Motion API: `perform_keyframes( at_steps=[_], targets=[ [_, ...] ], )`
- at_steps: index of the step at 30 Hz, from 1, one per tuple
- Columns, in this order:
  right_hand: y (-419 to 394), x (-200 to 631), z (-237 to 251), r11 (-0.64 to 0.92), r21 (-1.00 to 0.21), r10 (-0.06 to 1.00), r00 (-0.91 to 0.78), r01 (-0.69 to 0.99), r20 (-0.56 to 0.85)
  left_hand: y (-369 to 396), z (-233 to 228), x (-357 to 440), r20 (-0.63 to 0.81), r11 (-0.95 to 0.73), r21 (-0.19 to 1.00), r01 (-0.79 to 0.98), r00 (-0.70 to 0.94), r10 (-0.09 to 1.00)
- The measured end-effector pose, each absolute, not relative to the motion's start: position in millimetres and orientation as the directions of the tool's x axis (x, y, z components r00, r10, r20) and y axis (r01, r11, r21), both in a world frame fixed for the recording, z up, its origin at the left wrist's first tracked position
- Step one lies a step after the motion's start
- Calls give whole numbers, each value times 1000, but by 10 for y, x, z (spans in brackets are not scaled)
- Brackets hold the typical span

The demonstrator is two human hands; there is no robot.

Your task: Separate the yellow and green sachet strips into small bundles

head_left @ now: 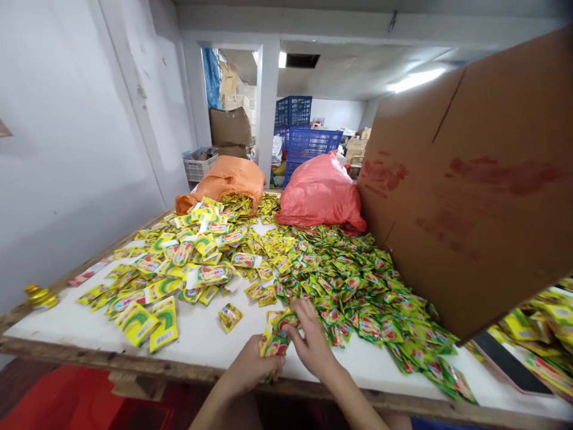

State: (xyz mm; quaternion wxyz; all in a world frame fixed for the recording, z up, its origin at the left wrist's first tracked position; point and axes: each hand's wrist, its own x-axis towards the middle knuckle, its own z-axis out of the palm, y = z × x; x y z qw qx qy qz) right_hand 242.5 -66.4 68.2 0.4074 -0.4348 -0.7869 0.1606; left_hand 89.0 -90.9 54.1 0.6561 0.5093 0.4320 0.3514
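Observation:
My left hand is closed around a yellow printed packet near the table's front edge. Just to its right, my right hand pinches a small green-and-yellow sachet at the packet's upper end. The fingers hide part of both, so I cannot tell whether the sachet is inside the packet's mouth. One loose yellow sachet lies to the left of my hands. A heap of larger yellow packets spreads on the left, and many green sachets cover the right side.
An orange sack spills yellow sachets at the back, beside a red sack. A big cardboard box leans over the right side. Near it lies a dark phone-like slab. Blue crates stand behind the white table.

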Motion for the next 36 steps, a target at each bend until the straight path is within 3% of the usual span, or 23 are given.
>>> perform_keyframes(
  at_steps=[5,9,15,22,26,30,33,36],
  targets=[
    [-819,2467,934,584,-498,808,-404,641,428,-881,465,950,-173,164,985,54,355,919],
    [-877,2485,1045,607,-493,794,-469,623,386,-814,439,1015,-94,72,995,73,373,923],
    [-876,2656,944,558,-535,818,-312,635,482,-736,484,1146,20,11,997,-75,403,915],
    [-989,2653,808,489,-499,867,-337,715,368,-757,365,1274,33,-1,997,-75,425,905],
    [-957,2720,632,421,-663,907,-260,619,332,-770,292,1249,55,0,987,-160,338,939],
    [-886,2751,360,318,-871,948,-118,374,296,-825,257,1196,39,21,970,-241,240,970],
    [-857,2699,225,284,-928,959,-65,239,277,-855,227,1171,59,-13,973,-229,195,979],
    [-836,2651,224,271,-930,963,-68,248,262,-837,199,1134,43,-14,992,-127,233,972]
  ],
)
